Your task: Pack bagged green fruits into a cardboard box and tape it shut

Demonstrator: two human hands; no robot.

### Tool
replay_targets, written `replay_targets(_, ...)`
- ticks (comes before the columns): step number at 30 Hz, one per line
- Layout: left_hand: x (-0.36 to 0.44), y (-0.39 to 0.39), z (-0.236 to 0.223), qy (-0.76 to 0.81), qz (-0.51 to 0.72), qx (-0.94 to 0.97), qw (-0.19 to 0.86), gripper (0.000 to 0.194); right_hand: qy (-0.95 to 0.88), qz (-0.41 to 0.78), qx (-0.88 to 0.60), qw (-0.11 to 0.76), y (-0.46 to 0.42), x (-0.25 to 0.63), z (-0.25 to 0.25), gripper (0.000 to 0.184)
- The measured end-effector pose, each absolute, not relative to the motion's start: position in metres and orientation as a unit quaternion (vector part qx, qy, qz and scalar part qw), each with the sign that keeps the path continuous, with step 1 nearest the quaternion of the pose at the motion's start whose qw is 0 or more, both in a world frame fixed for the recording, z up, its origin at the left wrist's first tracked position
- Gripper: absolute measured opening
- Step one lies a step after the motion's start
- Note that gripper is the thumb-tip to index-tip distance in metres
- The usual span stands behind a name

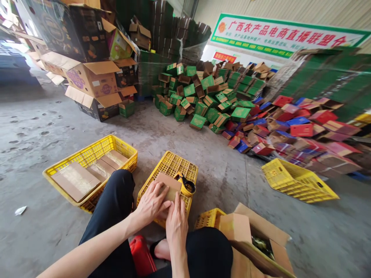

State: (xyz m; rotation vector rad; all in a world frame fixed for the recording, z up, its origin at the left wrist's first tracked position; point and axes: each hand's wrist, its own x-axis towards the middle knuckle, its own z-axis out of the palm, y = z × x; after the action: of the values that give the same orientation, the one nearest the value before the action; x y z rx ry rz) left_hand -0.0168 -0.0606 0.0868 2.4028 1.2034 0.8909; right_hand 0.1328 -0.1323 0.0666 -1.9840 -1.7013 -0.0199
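Observation:
A small brown cardboard box (169, 180) rests on an upturned yellow plastic crate (165, 164) in front of me. My left hand (153, 201) grips its left and near side, with the fingers bent over the top. On the near right part of the box, my right hand (176, 218) holds on with its fingers laid along the top. Both thumbs are partly hidden. A tape dispenser (188, 185), yellow and black, lies against the box's right side on the crate.
Left of my knee, a yellow crate (89, 150) holds several taped cardboard boxes (75, 179). An open carton (236, 227) with dark contents stands at my right. Another yellow crate (298, 181) lies farther right. Heaped green boxes (198, 120) and red and blue boxes (301, 130) cover the floor behind.

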Motion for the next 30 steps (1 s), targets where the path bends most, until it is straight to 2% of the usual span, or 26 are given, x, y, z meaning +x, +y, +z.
replay_targets(5, -0.009, -0.063, 0.093, 0.397, 0.299, 0.858, 0.130, 0.041, -0.629, 0.003, -0.726, 0.276, -0.130, 0.134, 0.062, 0.059)
replay_targets(13, 0.001, -0.059, 0.120, 0.340, 0.269, 0.889, 0.145, 0.040, -0.631, -0.019, -0.709, 0.313, -0.127, 0.138, 0.054, 0.057)
replay_targets(18, -0.005, -0.058, 0.116, 0.342, 0.284, 0.881, 0.165, 0.044, -0.610, -0.019, -0.744, 0.272, -0.127, 0.134, 0.061, 0.059)
replay_targets(21, -0.018, -0.057, 0.106, 0.371, 0.292, 0.864, 0.178, 0.055, -0.596, -0.004, -0.762, 0.252, -0.126, 0.130, 0.070, 0.061)
replay_targets(26, -0.054, -0.049, 0.086, 0.445, 0.304, 0.815, 0.213, 0.065, -0.599, -0.002, -0.753, 0.274, -0.127, 0.126, 0.079, 0.064)
replay_targets(28, -0.070, -0.044, 0.079, 0.506, 0.326, 0.761, 0.243, 0.070, -0.598, -0.004, -0.751, 0.281, -0.127, 0.126, 0.079, 0.064)
replay_targets(30, -0.083, -0.039, 0.074, 0.544, 0.352, 0.690, 0.322, 0.070, -0.599, -0.003, -0.749, 0.283, -0.127, 0.127, 0.080, 0.065)
